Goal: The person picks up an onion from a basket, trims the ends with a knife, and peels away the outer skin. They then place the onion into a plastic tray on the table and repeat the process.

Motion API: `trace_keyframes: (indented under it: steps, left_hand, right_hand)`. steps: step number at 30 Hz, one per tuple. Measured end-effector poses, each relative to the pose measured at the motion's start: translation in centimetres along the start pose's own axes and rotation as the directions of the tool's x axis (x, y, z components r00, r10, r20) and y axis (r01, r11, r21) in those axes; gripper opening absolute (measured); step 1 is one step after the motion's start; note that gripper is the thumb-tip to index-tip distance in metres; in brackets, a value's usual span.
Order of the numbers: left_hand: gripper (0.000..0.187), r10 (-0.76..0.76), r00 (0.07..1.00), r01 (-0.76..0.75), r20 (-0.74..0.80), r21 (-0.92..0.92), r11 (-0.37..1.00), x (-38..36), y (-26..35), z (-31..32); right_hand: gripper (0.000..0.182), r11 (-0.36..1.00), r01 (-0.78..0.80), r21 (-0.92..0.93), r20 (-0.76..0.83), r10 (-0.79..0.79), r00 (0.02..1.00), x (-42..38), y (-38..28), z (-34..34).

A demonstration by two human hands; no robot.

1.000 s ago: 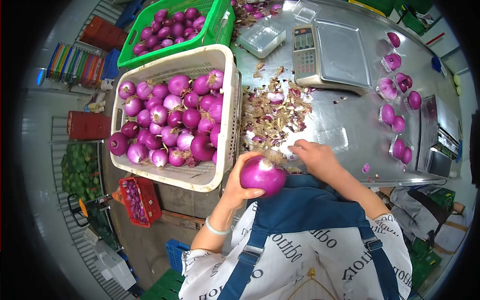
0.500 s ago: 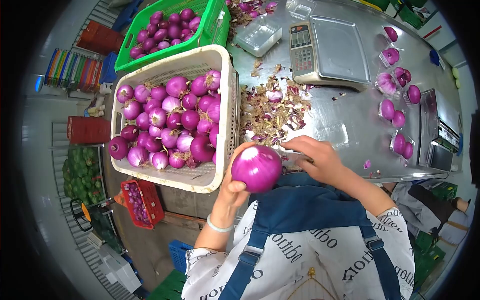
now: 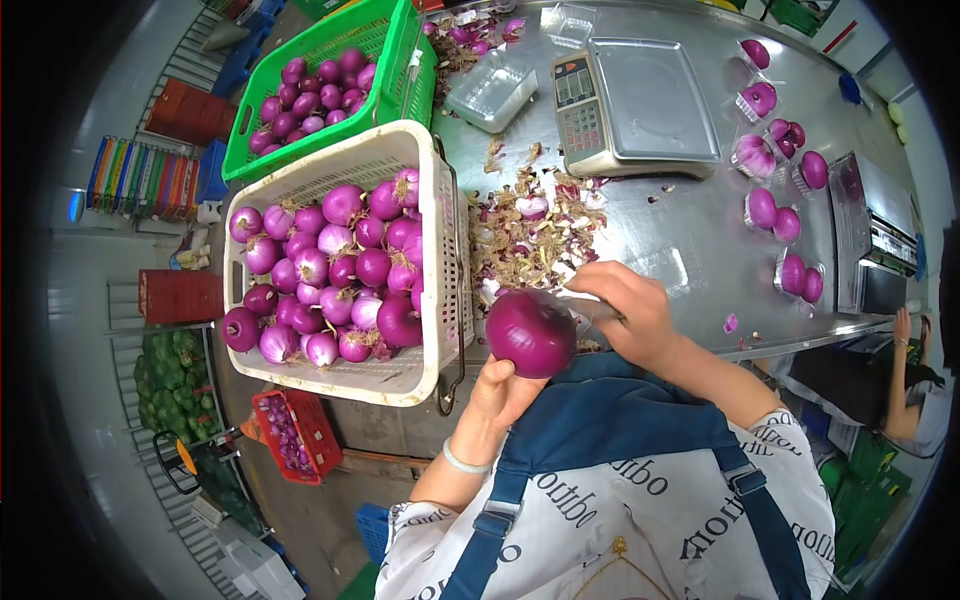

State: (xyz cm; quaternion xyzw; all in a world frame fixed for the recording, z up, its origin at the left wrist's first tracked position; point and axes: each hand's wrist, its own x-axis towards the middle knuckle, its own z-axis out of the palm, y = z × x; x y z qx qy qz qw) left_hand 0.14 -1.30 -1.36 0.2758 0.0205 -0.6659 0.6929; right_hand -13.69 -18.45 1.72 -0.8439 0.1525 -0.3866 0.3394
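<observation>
My left hand (image 3: 505,392) is wrapped round a large purple onion (image 3: 531,334) from below and lifts it just above the table's near edge. The onion's skin is dark and shiny on the side facing me. Close against its right side, my right hand (image 3: 635,315) is closed on what looks like a small knife (image 3: 588,307), partly hidden by the fingers. The knife's thin grey part reaches the onion's upper right edge. Beyond both hands lies a pile of onion skins and root trimmings (image 3: 530,228) on the metal table (image 3: 665,225).
A cream crate (image 3: 432,300) full of onions stands at the left, with a green crate (image 3: 408,90) behind it. A weighing scale (image 3: 652,100) and a clear plastic tray (image 3: 492,92) sit farther back. Packed onions (image 3: 762,208) line the right side. Another person (image 3: 850,395) is at far right.
The onion has turned, its pale top giving way to a darker side. My right hand's grey tool now meets it. The view has shifted slightly, and the other person's arms have moved.
</observation>
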Motion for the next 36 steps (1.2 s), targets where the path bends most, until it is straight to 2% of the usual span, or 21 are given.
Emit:
trace_keyframes:
  steps: [3, 4, 7, 10, 12, 13, 15, 16, 18, 19, 20, 21, 23, 24, 25, 27, 28, 31, 32, 35, 36]
  left_hand:
    - [0.104, 0.033, 0.999, -0.032, 0.010, -0.066, 0.997, 0.1, 0.6, 0.8]
    - [0.104, 0.050, 0.998, -0.048, 0.023, -0.080, 0.996, 0.1, 0.7, 1.0]
    - [0.095, 0.090, 0.987, -0.084, 0.132, -0.050, 0.995, 0.1, 0.4, 0.1]
    - [0.096, 0.058, 0.993, -0.058, 0.101, -0.002, 0.998, -0.4, -0.2, -0.8]
    - [0.099, 0.045, 0.998, -0.050, 0.054, 0.088, 0.995, -0.9, -0.5, -1.1]
    - [0.099, 0.080, 0.996, -0.082, 0.027, 0.125, 0.989, -1.3, -0.6, -1.2]
    - [0.097, 0.157, 0.987, -0.150, -0.021, 0.200, 0.968, -1.9, -0.7, -1.2]
    - [0.099, 0.251, 0.967, -0.238, -0.045, 0.190, 0.952, -2.0, -0.5, -1.0]
    - [0.109, 0.448, 0.894, -0.394, -0.004, 0.470, 0.790, -1.5, 0.8, -0.8]
    - [0.115, 0.533, 0.846, -0.442, 0.024, 0.591, 0.675, -1.3, 1.2, -0.5]
    - [0.113, 0.649, 0.758, -0.506, 0.070, 0.690, 0.517, -0.7, 1.6, 0.7]
    - [0.113, 0.691, 0.715, -0.532, 0.108, 0.725, 0.438, -0.6, 1.5, 0.8]
    - [0.112, 0.757, 0.617, -0.588, 0.215, 0.766, 0.261, 0.5, 1.4, 1.2]
    - [0.109, 0.754, 0.546, -0.658, 0.366, 0.744, 0.115, 1.4, 1.3, 0.9]
    - [0.110, 0.720, 0.536, -0.623, 0.440, 0.782, -0.014, 1.7, 1.3, 0.8]
    - [0.113, 0.624, 0.533, -0.541, 0.572, 0.797, -0.269, 2.3, 0.8, 0.9]
    - [0.111, 0.596, 0.551, -0.558, 0.584, 0.789, -0.257, 2.9, 0.5, 1.3]
    - [0.109, 0.593, 0.742, -0.380, 0.313, 0.925, -0.013, 5.7, -0.5, 2.3]
    - [0.111, 0.565, 0.793, -0.303, 0.227, 0.952, 0.042, 7.4, -0.5, 2.1]
    - [0.110, 0.516, 0.803, -0.260, 0.298, 0.954, -0.147, 14.5, -0.5, 2.2]
    - [0.111, 0.439, 0.847, -0.228, 0.299, 0.951, -0.209, 17.3, -0.5, 1.8]
  right_hand:
    - [0.033, 0.931, 0.175, -0.321, 0.168, -0.126, 0.978, -1.4, 0.2, -1.5]
    - [0.039, 0.909, 0.187, -0.373, 0.189, -0.123, 0.974, -1.6, 0.2, -1.5]
    - [0.044, 0.884, 0.167, -0.436, 0.265, -0.052, 0.963, -1.5, 0.4, -1.4]
    - [0.048, 0.893, 0.165, -0.418, 0.313, -0.029, 0.949, -1.3, 0.1, -0.8]
    - [0.049, 0.910, 0.147, -0.388, 0.289, -0.032, 0.957, -1.2, -0.5, -0.1]
    - [0.049, 0.917, 0.139, -0.373, 0.277, -0.033, 0.960, -1.2, -0.6, 0.1]
    - [0.050, 0.908, 0.052, -0.415, 0.296, 0.080, 0.952, -2.2, 0.5, 0.1]
    - [0.050, 0.900, 0.014, -0.435, 0.303, 0.131, 0.944, -2.5, 1.0, 0.0]
    - [0.049, 0.944, 0.040, -0.329, 0.225, 0.037, 0.974, -2.3, 0.2, -1.0]
    - [0.048, 0.962, 0.053, -0.269, 0.190, -0.001, 0.982, -2.2, -0.6, -1.7]
    - [0.043, 0.980, 0.035, -0.195, 0.201, 0.005, 0.979, -2.0, -1.6, -2.1]
    - [0.042, 0.993, -0.100, -0.071, 0.198, 0.112, 0.974, -1.9, -2.0, -1.7]
    - [0.041, 0.926, -0.340, 0.166, 0.215, 0.303, 0.929, -1.2, -2.4, -1.2]
    - [0.044, 0.878, -0.420, 0.231, 0.322, 0.339, 0.884, -0.9, -1.5, -1.0]
    - [0.045, 0.716, -0.590, 0.373, 0.414, 0.440, 0.797, -0.9, -1.3, -0.8]
    - [0.048, 0.245, -0.807, 0.537, 0.625, 0.528, 0.576, -1.2, -1.0, -0.3]
    - [0.053, 0.200, -0.793, 0.575, 0.604, 0.550, 0.577, -2.5, 0.0, 0.3]
    - [0.050, 0.204, -0.772, 0.601, 0.486, 0.674, 0.557, -4.6, 3.7, 0.0]
    - [0.046, 0.238, -0.732, 0.638, 0.383, 0.727, 0.570, -5.3, 4.8, -0.3]
    - [0.037, 0.319, -0.723, 0.613, 0.226, 0.806, 0.547, -7.5, 7.9, -2.6]
    - [0.039, 0.323, -0.774, 0.544, 0.227, 0.832, 0.507, -8.8, 9.3, -3.2]
